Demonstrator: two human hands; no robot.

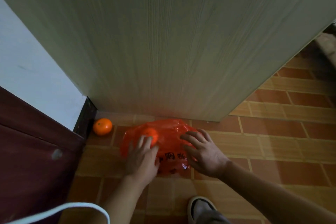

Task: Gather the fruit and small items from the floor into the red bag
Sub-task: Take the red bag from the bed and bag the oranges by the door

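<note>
Beside the door (163,42), a loose orange (102,126); both hands (141,158) (201,152) spread-fingered over the red bag (169,132).

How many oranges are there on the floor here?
2. One orange lies in the corner by the door; another orange sits at the red bag, by the left hand. The bag may hide more.
</note>
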